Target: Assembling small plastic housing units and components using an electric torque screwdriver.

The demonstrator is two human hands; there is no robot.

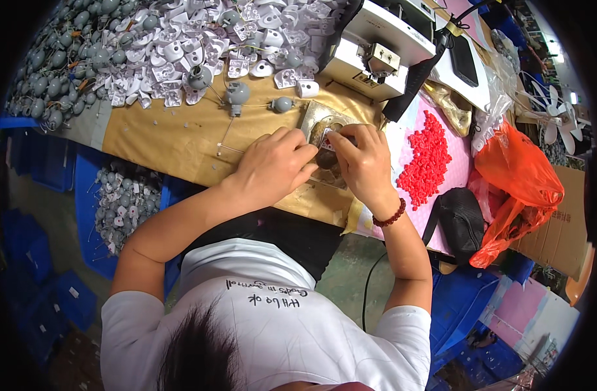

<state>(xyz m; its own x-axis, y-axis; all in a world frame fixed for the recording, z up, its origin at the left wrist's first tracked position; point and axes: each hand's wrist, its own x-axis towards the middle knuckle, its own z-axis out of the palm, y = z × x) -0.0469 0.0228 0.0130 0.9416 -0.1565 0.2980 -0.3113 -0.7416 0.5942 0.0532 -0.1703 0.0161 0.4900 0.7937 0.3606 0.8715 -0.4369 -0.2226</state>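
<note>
Both of my hands work over a metal fixture block (pixel 313 115) with a round hollow, lying on the brown-covered table. My left hand (pixel 277 163) is closed, with bent fingers at the fixture's left side; what they grip is hidden. From the right, my right hand (pixel 365 161) pinches at a small white piece (pixel 326 132) over the hollow. Just beyond the left hand lie grey bulb-shaped parts with thin wires, among them a larger grey part (pixel 236 95) and a smaller grey part (pixel 282 104).
White plastic housings (pixel 174 52) and grey bulb-shaped parts (pixel 54 85) are heaped at the far left. A white machine (pixel 370 58) stands beyond the fixture. Small red pieces (pixel 427 159), a black pouch (pixel 461 225) and an orange plastic bag (pixel 520 173) lie to the right.
</note>
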